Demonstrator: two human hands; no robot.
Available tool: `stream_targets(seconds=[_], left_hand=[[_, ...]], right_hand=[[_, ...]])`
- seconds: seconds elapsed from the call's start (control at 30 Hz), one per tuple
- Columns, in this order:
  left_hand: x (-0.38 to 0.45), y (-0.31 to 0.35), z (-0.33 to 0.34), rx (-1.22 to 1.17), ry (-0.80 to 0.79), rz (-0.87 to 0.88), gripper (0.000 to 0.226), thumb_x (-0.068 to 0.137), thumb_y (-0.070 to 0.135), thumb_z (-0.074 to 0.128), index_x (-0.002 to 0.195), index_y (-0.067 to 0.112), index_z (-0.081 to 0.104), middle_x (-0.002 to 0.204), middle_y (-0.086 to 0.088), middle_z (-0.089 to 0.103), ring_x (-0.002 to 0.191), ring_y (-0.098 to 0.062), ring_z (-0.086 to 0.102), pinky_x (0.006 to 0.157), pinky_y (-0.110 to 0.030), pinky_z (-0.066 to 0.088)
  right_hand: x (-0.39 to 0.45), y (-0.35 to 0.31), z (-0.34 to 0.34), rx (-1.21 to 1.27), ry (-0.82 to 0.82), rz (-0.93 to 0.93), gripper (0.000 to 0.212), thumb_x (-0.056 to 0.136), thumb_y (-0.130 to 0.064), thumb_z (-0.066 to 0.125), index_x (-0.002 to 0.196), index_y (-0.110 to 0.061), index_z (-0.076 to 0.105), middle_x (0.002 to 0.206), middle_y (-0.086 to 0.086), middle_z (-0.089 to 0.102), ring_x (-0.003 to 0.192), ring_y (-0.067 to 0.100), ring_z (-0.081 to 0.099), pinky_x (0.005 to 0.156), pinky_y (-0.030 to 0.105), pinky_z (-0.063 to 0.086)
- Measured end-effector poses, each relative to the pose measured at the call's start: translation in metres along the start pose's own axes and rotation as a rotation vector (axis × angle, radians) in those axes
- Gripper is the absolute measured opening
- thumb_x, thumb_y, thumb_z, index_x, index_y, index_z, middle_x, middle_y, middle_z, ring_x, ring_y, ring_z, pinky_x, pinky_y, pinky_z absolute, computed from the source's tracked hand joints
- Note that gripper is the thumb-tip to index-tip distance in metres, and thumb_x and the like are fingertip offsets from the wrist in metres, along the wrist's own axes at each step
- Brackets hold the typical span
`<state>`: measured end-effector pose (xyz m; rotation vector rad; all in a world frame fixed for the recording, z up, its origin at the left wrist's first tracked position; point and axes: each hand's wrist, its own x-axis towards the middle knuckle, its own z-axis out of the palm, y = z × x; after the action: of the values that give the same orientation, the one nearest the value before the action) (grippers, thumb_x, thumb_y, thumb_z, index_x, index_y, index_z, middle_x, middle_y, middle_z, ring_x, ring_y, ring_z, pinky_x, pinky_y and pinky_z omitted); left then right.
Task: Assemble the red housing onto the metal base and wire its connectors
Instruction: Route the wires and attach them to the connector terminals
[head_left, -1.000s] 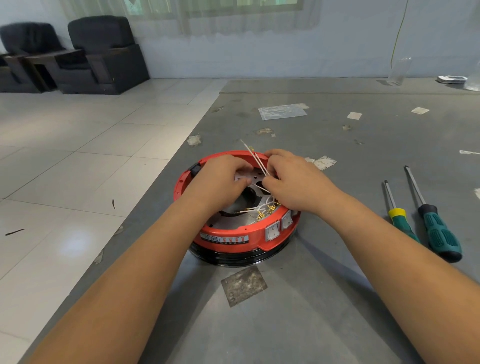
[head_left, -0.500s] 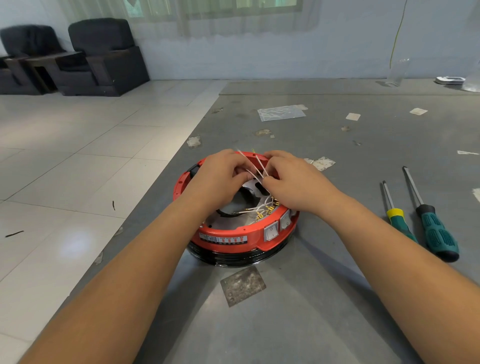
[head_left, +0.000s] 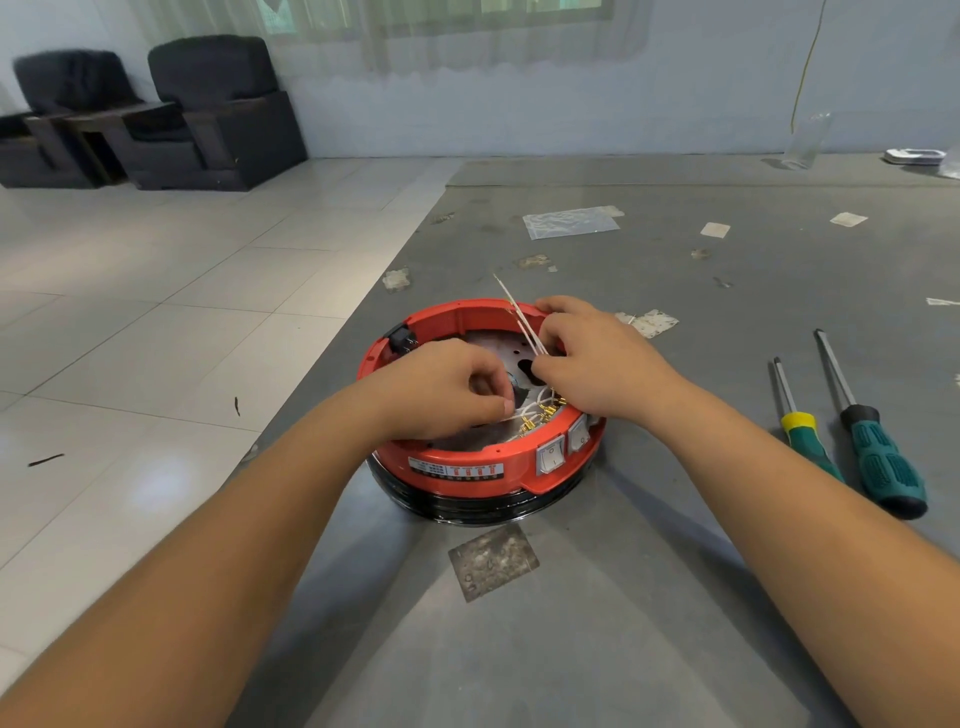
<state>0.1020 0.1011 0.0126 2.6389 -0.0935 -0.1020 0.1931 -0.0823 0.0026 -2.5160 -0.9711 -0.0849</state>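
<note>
Item: red housing (head_left: 467, 462), round, seated on a dark base ring (head_left: 478, 506) near the left edge of the grey worktop (head_left: 675, 597), toward the near half. Housing already in place on the base; the metal plate (head_left: 498, 348) shows inside the ring.

Wiring: white wires (head_left: 525, 326), two stiff ends rising toward the far rim; brass connectors (head_left: 543, 413) clustered at the near-right inner wall, just behind the two white rocker switches (head_left: 563, 449).

Left hand (head_left: 447, 389): fingers curled, thumb and forefinger appearing to pinch a white lead just beside the connectors; the exact contact is partly hidden. Right hand (head_left: 597, 358): fingers curled round the upright wires, holding them above the plate.

Step in hand (judged): sorting leads and pushing a terminal onto a switch tab. Recommended handling: keep the spare wires lifted clear with the right hand, grip the lead at the brass sleeve rather than the insulation, align it square with its tab, and press straight in without bending it. Check each lead goes to the intended switch, since the terminals sit crowded together.

Markings: white label strip (head_left: 457, 470) on the near wall of the housing, red and black print, too small to read. Switch symbols unclear. No brand legible.

Adjacent: two screwdrivers (head_left: 878, 457) with green handles near the right edge, untouched; a grey square pad (head_left: 493, 561) just in front of the housing; a clear plastic bag (head_left: 571, 222) toward the far side.
</note>
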Motion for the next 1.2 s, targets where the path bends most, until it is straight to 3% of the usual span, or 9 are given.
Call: stream_targets(seconds=[0.2,0.47,0.57,0.67,0.77,0.83,0.93,1.1,1.2], left_hand=[[0.000,0.001,-0.005,-0.032,-0.117,0.064,0.005,0.095,0.033,0.071,0.094,0.029,0.073,0.069,0.034,0.063,0.066,0.013,0.058,0.058,-0.004,0.041],[0.015,0.002,-0.009,-0.253,-0.107,-0.071,0.002,0.094,0.019,0.074,0.092,0.018,0.075,0.079,0.009,0.071,0.069,-0.001,0.062,0.062,-0.013,0.046],[0.015,0.003,-0.008,-0.215,-0.085,-0.045,0.001,0.093,0.020,0.075,0.093,0.020,0.075,0.077,0.012,0.071,0.065,0.004,0.061,0.057,-0.008,0.044],[0.010,-0.001,-0.016,-0.116,-0.057,0.022,0.004,0.093,0.026,0.076,0.094,0.028,0.079,0.081,0.019,0.074,0.075,0.008,0.065,0.065,-0.005,0.046],[0.003,-0.012,-0.029,-0.122,0.273,0.049,0.008,0.095,0.025,0.073,0.095,0.032,0.078,0.089,0.019,0.073,0.082,0.008,0.064,0.072,-0.007,0.047],[0.001,-0.022,-0.036,-0.128,0.429,-0.021,0.012,0.096,0.026,0.070,0.104,0.032,0.077,0.101,0.017,0.069,0.085,0.002,0.063,0.080,-0.019,0.048],[-0.002,-0.037,-0.038,-0.105,0.342,-0.120,0.027,0.096,0.028,0.070,0.122,0.035,0.072,0.112,0.013,0.068,0.103,-0.008,0.063,0.091,-0.027,0.044],[-0.006,-0.050,-0.039,-0.237,0.334,-0.162,0.044,0.097,0.023,0.070,0.139,0.035,0.061,0.129,0.013,0.064,0.108,-0.009,0.065,0.090,-0.023,0.050],[-0.007,-0.055,-0.034,-0.345,0.318,-0.195,0.043,0.100,0.015,0.064,0.139,0.033,0.062,0.132,0.010,0.066,0.114,-0.008,0.065,0.100,-0.027,0.051]], right_hand=[[0.001,0.003,0.000,0.013,-0.008,0.005,0.016,0.086,-0.031,0.063,0.074,-0.022,0.057,0.155,-0.009,0.042,0.126,0.019,0.055,0.093,0.034,0.045],[0.001,0.002,-0.001,0.011,0.006,-0.003,0.018,0.086,-0.031,0.063,0.071,-0.025,0.054,0.152,-0.008,0.045,0.121,0.018,0.057,0.092,0.034,0.045],[0.001,0.002,-0.001,0.010,0.006,-0.011,0.019,0.086,-0.030,0.064,0.071,-0.026,0.053,0.153,-0.009,0.045,0.122,0.018,0.057,0.093,0.035,0.045],[0.001,0.002,-0.001,0.031,0.003,-0.010,0.014,0.085,-0.030,0.065,0.073,-0.024,0.059,0.154,-0.009,0.044,0.126,0.017,0.055,0.095,0.035,0.045],[0.001,0.002,-0.003,0.040,-0.015,-0.006,0.011,0.086,-0.030,0.066,0.081,-0.021,0.066,0.156,-0.010,0.042,0.127,0.017,0.054,0.093,0.032,0.044],[0.003,0.002,-0.004,0.032,-0.042,-0.019,0.011,0.088,-0.030,0.066,0.084,-0.020,0.068,0.158,-0.011,0.040,0.127,0.016,0.054,0.091,0.030,0.043],[0.008,0.001,-0.008,0.035,-0.096,-0.055,0.012,0.091,-0.031,0.066,0.088,-0.020,0.069,0.159,-0.011,0.038,0.128,0.016,0.053,0.086,0.025,0.037],[0.016,-0.004,-0.016,0.116,-0.242,-0.075,0.006,0.094,-0.033,0.066,0.089,-0.034,0.069,0.162,-0.016,0.032,0.136,0.009,0.046,0.093,0.019,0.033],[0.015,-0.006,-0.016,0.181,-0.286,-0.058,0.010,0.094,-0.034,0.067,0.104,-0.037,0.069,0.162,-0.021,0.028,0.138,0.007,0.043,0.093,0.017,0.034]])
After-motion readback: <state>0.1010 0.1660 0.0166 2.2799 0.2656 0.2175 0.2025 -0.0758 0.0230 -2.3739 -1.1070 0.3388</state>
